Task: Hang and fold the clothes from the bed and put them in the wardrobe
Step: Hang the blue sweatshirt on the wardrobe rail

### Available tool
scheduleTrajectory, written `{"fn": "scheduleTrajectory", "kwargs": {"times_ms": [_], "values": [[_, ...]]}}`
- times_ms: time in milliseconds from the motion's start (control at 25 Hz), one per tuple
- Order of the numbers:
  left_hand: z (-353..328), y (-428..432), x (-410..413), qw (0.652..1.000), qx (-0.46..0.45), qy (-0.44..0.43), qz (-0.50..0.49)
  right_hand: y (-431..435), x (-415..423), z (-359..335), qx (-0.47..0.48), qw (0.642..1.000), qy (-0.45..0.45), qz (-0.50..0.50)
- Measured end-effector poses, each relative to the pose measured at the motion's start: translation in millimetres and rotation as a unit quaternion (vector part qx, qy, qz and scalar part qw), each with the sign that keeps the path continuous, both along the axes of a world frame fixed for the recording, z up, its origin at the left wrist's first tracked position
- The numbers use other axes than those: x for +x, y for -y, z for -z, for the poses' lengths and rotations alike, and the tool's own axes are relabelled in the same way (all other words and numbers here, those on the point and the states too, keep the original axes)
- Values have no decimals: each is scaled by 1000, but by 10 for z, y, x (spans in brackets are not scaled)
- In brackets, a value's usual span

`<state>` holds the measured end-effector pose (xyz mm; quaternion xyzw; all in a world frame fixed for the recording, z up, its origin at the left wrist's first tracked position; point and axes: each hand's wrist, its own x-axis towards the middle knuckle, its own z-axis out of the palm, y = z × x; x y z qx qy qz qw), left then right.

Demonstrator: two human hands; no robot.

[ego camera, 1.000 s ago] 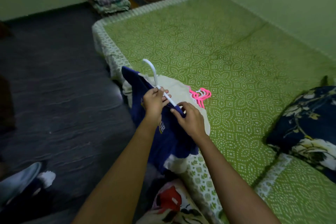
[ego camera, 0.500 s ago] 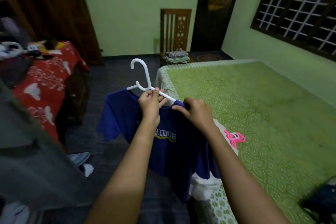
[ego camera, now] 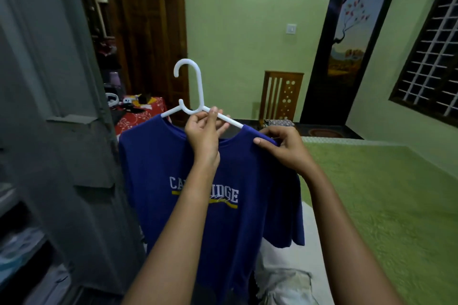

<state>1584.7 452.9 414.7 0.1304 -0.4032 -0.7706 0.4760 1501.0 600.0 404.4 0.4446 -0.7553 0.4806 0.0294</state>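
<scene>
Head view: the white hanger (ego camera: 195, 86) is being gripped by the raised left hand (ego camera: 203, 136), and a shoulder of the blue T-shirt (ego camera: 158, 181) is being pinched by the right hand (ego camera: 285, 148), between the grey wardrobe door (ego camera: 62, 131) and the bed (ego camera: 384, 205) edge.

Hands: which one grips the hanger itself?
The left hand, at the neck of the white hanger; the right hand pinches the shoulder of the blue shirt.

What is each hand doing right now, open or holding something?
Left hand: closed, gripping the white hanger just below its hook.
Right hand: closed, pinching the blue T-shirt at its shoulder.
</scene>
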Motion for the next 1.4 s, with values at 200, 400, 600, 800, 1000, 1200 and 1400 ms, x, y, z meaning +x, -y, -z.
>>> {"fn": "scheduleTrajectory", "kwargs": {"times_ms": [200, 400, 600, 800, 1000, 1200, 1400], "values": [[-287, 5, 410, 997, -8, -22, -69, 133, 284, -279, -86, 995, -23, -41], [-531, 138, 884, 990, -24, -29, -135, 433, 592, -525, -129, 985, -16, -117], [-877, 527, 1552, 981, -68, 6, -181, 1026, 1078, -781, -173, 974, -42, -138], [-1291, 1149, 2266, 948, -113, 60, -290, 1769, 1763, -1302, -218, 963, -67, -142], [-1871, 2050, 3126, 856, -173, 143, -466, 2688, 2421, -2017, -233, 958, -82, -148], [-2510, 2841, 3918, 780, -197, 202, -558, 3562, 2960, -2771, -263, 947, -98, -155], [-2948, 3497, 4531, 712, -213, 244, -623, 4366, 3530, -3430, -313, 927, -107, -177]]}}
